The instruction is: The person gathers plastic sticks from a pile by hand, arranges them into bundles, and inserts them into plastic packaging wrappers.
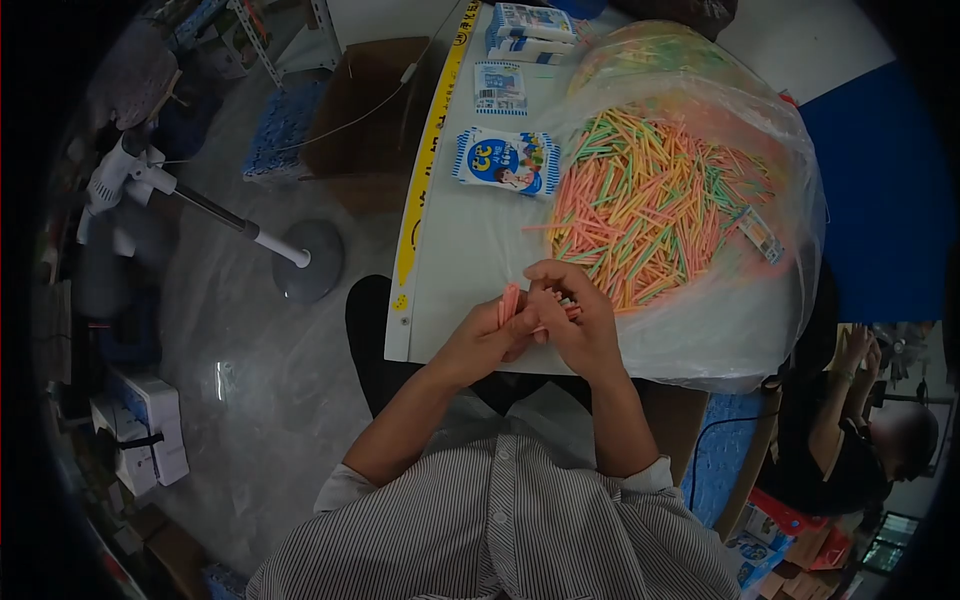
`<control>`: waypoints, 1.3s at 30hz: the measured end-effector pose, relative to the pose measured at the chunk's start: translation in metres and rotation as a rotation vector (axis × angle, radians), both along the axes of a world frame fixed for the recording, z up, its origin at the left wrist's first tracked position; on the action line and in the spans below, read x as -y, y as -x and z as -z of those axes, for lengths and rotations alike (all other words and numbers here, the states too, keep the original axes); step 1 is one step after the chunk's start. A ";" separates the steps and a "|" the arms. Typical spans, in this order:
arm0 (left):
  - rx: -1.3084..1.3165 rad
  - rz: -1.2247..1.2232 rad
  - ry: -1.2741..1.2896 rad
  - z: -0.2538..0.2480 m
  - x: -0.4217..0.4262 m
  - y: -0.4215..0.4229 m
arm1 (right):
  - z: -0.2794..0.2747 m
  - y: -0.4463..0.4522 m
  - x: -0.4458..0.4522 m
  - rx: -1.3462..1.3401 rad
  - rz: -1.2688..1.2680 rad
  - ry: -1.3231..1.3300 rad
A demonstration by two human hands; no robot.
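Pink sticks [510, 300], a small bunch, sit in the left hand [485, 338] over the near edge of the table [470, 250]. Left hand: pinching, thumb and fingers closed round the bunch, sticks roughly upright with tops poking out above the fingers. Probably held low and tight so the thin pieces stay together.

Right hand [578, 325]: curled, fingers bent in, right against the left; a cluster of stick ends [570, 308] shows inside it. Grip looks closed on them, but the fingers hide how firmly; can't tell whether the two bunches touch. Hands meeting like this likely lets one steady or sort what the other has.

Loose pile [640, 210] of pink, yellow and green sticks lies just beyond the right hand, in an opened clear plastic bag [730, 350] spread on the table. Bag mouth seems laid wide so the sticks are easy to reach and don't roll off. Small packet [762, 235] rests on the pile's right side.

Blue-and-white packet [508, 160] lies flat left of the bag, another packet [500, 88] farther back, stacked packets [530, 35] at the far end; all off to the side, presumably to leave the pile accessible.
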State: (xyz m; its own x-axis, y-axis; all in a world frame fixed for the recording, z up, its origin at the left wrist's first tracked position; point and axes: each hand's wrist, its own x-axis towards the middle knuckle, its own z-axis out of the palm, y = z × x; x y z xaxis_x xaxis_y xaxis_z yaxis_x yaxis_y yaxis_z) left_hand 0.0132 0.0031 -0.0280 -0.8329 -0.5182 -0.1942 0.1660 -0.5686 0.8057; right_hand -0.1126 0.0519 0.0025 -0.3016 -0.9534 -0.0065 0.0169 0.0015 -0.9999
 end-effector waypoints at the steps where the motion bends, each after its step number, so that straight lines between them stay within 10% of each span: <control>1: -0.017 0.013 0.051 0.004 0.000 -0.001 | -0.001 0.003 0.001 -0.025 -0.066 -0.001; 39: -0.100 0.074 -0.032 0.006 0.001 0.000 | 0.004 0.001 0.001 -0.119 -0.120 0.044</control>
